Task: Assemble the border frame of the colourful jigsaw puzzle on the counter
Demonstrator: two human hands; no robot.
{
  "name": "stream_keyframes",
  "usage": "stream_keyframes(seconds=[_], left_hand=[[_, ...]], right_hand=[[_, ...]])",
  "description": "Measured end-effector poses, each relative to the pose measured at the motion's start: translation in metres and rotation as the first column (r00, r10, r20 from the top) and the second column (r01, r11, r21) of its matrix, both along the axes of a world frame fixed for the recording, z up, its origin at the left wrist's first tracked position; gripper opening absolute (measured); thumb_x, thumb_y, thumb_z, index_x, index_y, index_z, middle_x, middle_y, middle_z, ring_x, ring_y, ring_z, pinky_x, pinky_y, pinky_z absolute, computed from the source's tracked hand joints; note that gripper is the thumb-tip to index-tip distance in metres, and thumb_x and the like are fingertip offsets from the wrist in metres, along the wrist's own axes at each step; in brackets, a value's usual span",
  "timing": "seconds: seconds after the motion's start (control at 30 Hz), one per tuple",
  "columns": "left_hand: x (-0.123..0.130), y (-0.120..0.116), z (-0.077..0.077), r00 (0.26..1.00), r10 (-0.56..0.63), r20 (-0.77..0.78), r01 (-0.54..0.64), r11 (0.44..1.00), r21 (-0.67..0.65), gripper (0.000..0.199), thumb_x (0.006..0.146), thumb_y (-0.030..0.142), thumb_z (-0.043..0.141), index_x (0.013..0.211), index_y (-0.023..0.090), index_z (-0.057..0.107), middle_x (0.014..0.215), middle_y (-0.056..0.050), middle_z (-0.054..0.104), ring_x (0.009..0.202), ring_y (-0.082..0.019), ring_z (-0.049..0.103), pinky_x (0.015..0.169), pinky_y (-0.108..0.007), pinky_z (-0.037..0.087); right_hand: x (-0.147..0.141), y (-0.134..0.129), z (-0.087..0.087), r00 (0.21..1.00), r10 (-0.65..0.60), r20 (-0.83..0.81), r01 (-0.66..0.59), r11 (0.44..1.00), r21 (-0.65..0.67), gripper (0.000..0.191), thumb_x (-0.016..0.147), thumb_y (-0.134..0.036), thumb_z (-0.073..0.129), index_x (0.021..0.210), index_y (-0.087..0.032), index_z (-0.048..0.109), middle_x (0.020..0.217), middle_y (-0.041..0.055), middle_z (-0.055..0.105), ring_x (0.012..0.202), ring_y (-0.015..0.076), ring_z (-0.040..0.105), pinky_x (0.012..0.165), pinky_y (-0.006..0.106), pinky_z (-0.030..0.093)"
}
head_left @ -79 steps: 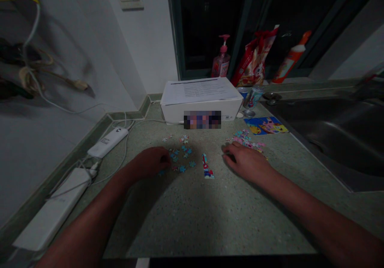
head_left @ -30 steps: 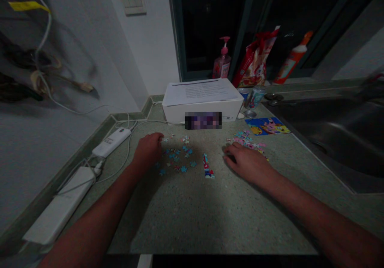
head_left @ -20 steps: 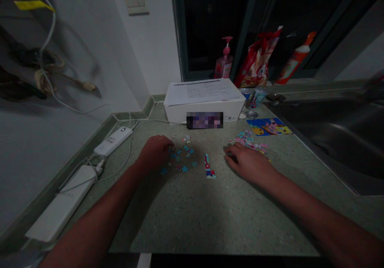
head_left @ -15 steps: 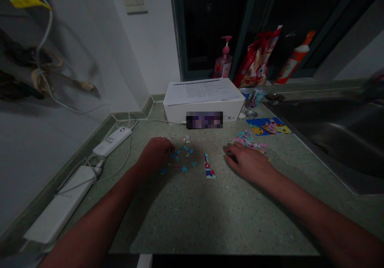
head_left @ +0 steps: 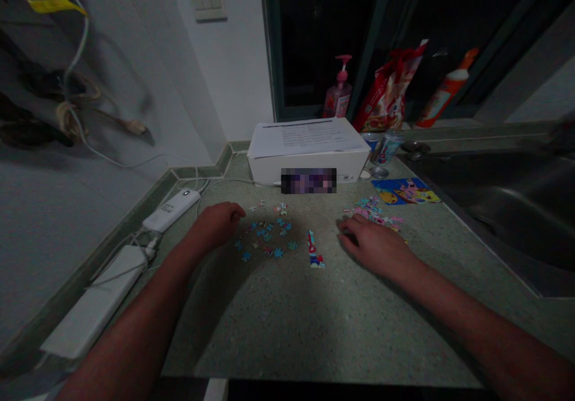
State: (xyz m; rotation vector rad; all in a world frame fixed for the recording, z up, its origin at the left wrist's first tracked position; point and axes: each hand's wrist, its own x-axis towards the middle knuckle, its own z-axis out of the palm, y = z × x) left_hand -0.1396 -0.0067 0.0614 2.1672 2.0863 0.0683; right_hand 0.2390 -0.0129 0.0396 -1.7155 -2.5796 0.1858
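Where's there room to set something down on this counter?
Widest bare patch: the speckled counter before the blue puzzle pieces, between left forearm and right forearm. Another lies between the right hand and the sink. Crowded: around those pieces, by the left hand, and along the white box.

Head-worn camera faces down (hands point(head_left: 218, 224) point(head_left: 377, 248) near).

Two loose heaps of cardboard jigsaw pieces point(head_left: 265, 236) lie on the speckled stone countertop point(head_left: 287, 323), with a narrow joined strip of pieces point(head_left: 315, 252) between them. Behind them sits a white cardboard box point(head_left: 309, 170), a printed paper sheet point(head_left: 305, 136) on top. A printed picture card point(head_left: 405, 191) lies to the right, beside a steel sink point(head_left: 507, 221); a white power strip point(head_left: 94, 302) lies left.
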Motion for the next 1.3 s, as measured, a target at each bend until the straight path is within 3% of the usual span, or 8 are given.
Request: stream_keyframes(seconds=[0.33,0.7,0.87,1.3], left_hand=[[-0.002,-0.007,0.004,0.993,-0.081,-0.082,0.068,0.986,-0.152,0.024,0.090,0.023,0.059,0.099,0.024,0.081,0.100,-0.008,0.081,0.087,-0.025,0.074,0.077,-0.032,0.050],[0.007,-0.012,0.005,0.995,-0.091,-0.042,0.081,0.980,-0.183,0.020,0.089,0.021,0.060,0.094,0.024,0.079,0.098,-0.008,0.081,0.090,-0.028,0.075,0.078,-0.035,0.051],[0.006,-0.011,0.003,0.994,-0.105,-0.028,0.099,0.980,-0.174,0.024,0.091,0.023,0.058,0.101,0.024,0.079,0.104,-0.008,0.081,0.094,-0.026,0.076,0.079,-0.033,0.050],[0.009,-0.012,0.000,0.990,-0.101,-0.094,0.084,0.982,-0.170,0.022,0.091,0.024,0.059,0.102,0.023,0.079,0.102,-0.010,0.081,0.091,-0.029,0.075,0.076,-0.037,0.052]], right_hand=[[0.002,0.001,-0.005,1.000,0.006,-0.026,-0.006,1.000,0.027,0.025,0.103,-0.032,0.052,0.113,-0.021,0.071,0.112,0.0098,0.073,0.091,0.0248,0.072,0.071,0.034,0.046],[0.002,0.001,-0.003,1.000,-0.006,-0.020,0.007,1.000,0.022,0.024,0.103,-0.031,0.053,0.114,-0.021,0.071,0.112,0.0104,0.073,0.091,0.0255,0.073,0.072,0.035,0.047],[0.002,0.001,-0.004,1.000,-0.001,-0.015,0.002,1.000,0.021,0.023,0.103,-0.031,0.053,0.112,-0.021,0.071,0.110,0.0096,0.073,0.093,0.0248,0.073,0.073,0.034,0.047],[0.001,0.000,-0.001,1.000,-0.008,-0.002,0.008,1.000,0.027,0.024,0.102,-0.031,0.052,0.114,-0.021,0.072,0.112,0.0102,0.073,0.092,0.0246,0.072,0.072,0.034,0.048]])
